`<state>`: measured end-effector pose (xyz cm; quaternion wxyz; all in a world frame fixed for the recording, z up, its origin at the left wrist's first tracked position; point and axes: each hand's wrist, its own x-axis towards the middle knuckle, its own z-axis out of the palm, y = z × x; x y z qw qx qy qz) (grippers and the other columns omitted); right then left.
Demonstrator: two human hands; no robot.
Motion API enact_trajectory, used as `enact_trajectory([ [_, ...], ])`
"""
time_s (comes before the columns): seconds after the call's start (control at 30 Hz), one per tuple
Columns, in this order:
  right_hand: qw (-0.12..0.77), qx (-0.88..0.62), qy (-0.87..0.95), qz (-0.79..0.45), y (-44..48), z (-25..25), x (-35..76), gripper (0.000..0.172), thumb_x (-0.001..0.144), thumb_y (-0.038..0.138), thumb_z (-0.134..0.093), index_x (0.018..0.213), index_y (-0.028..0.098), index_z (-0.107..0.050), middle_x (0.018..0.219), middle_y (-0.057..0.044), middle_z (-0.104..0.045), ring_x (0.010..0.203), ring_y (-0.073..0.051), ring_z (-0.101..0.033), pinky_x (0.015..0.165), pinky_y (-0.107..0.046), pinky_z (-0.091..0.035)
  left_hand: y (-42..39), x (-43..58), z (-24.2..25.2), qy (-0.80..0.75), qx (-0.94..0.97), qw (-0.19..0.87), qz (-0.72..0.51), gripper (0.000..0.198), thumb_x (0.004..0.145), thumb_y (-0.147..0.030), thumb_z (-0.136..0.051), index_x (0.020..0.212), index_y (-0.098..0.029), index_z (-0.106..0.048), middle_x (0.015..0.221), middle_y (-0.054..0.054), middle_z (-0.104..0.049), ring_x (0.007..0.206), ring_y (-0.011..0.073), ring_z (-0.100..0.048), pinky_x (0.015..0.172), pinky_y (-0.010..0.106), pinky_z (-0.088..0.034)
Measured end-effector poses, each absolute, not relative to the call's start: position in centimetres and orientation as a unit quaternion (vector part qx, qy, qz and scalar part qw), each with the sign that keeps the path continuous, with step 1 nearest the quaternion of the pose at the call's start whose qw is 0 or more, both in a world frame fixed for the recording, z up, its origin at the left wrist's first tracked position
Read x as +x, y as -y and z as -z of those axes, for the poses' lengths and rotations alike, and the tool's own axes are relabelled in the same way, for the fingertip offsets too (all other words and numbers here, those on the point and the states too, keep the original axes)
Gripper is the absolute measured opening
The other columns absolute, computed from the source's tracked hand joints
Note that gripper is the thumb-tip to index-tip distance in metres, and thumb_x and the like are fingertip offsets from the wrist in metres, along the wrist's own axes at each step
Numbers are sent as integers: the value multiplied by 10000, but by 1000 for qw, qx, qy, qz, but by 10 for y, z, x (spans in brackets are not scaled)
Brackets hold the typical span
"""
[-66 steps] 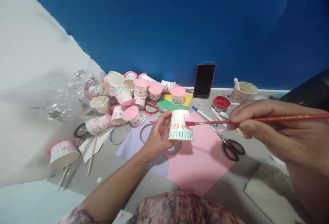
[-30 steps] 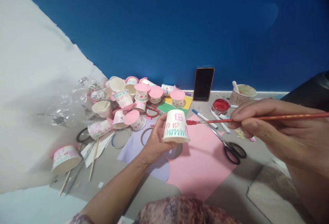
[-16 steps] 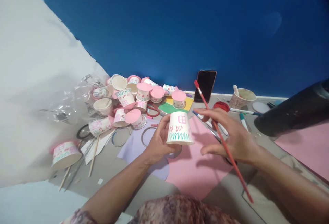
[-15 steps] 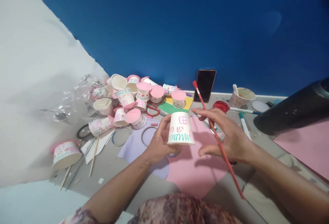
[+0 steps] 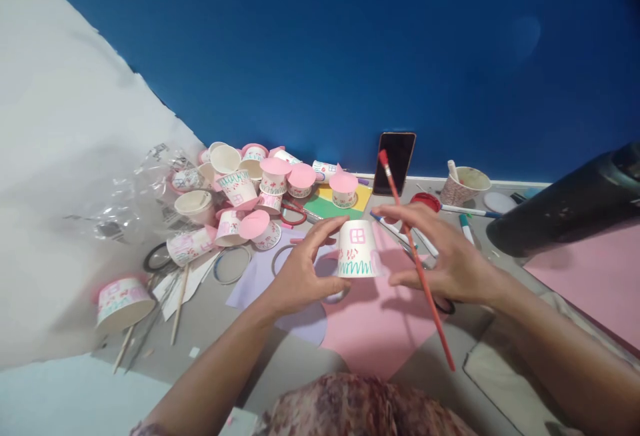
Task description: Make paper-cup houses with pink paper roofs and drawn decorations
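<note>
My left hand (image 5: 306, 275) grips an upside-down white paper cup (image 5: 357, 259) between thumb and fingers, from its left side. The cup bears a pink drawn window, red flowers and green zigzag grass. To its right, my right hand (image 5: 440, 256) carries a red paintbrush (image 5: 424, 276) that slants across the fingers, its red-tipped bristles up. Thumb and forefinger of that hand are spread toward the cup, apart from it. Under both hands lie a pink paper sheet (image 5: 367, 343) and a lilac sheet (image 5: 305, 326).
Several decorated cups with pink paper tops (image 5: 274, 176) are piled at the back left, near clear plastic wrap (image 5: 117, 216). A phone (image 5: 395, 163) leans on the blue wall. Right are a red paint pot (image 5: 426, 201), a patterned cup (image 5: 465, 186) and a dark cylinder (image 5: 565, 203).
The cup has moved slightly right and turned a little, with my left thumb now visible at its lower edge. The paintbrush has shifted slightly to the left in view.
</note>
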<state>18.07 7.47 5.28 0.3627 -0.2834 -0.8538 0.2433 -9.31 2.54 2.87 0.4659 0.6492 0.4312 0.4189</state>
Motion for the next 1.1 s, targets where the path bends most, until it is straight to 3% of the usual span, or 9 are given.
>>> enact_trajectory([
  [0.07,439,-302,798,-282,-74,-59,188,507,927,388,-773,1413,307,-651,1284,-99,-769,1119,-283,-734,885,-433,-615,-26,-89,-27,-445,628,465,-437,863,731,-147,-872,1500,-364,-549,1572,64,-524,1471,343,-476,1221,455,-392],
  [0.13,537,-313,719,-312,-73,-63,195,298,1015,299,-654,1298,302,-745,1074,-70,-826,937,-239,-775,722,-359,-601,-26,-85,-21,-456,613,455,-457,843,745,-143,-850,1498,-362,-540,1576,62,-509,1479,336,-464,1219,452,-399],
  [0.2,600,-327,655,-323,-73,-65,199,243,1034,323,-624,1171,264,-815,852,-65,-816,742,-219,-755,564,-326,-536,-27,-81,-14,-465,606,437,-475,838,746,-126,-833,1493,-363,-534,1567,62,-498,1469,326,-472,1207,447,-416],
  [0.3,617,-351,634,-306,-73,-64,201,229,993,385,-682,1025,243,-859,743,-67,-781,604,-203,-690,470,-323,-478,-27,-79,-4,-468,598,418,-498,836,731,-91,-807,1480,-349,-540,1540,73,-501,1438,320,-501,1171,434,-458],
  [0.53,568,-403,656,-290,-70,-61,193,43,891,246,-797,884,258,-838,698,-17,-763,521,-157,-643,427,-272,-519,-27,-90,2,-476,605,402,-495,830,722,-116,-830,1475,-321,-547,1522,93,-525,1425,325,-502,1127,411,-493],
  [0.73,564,-397,651,-318,-67,-58,188,60,914,243,-774,876,227,-818,703,-30,-783,489,-154,-659,393,-254,-531,-25,-91,1,-467,608,418,-486,811,742,-155,-848,1475,-313,-539,1529,100,-531,1424,335,-514,1152,425,-458],
  [1.1,573,-384,677,-257,-65,-63,183,156,939,283,-745,806,223,-800,637,-14,-754,458,-148,-628,409,-274,-521,-21,-90,0,-454,610,424,-491,833,711,-141,-852,1470,-321,-560,1507,92,-553,1407,352,-527,1153,439,-459],
])
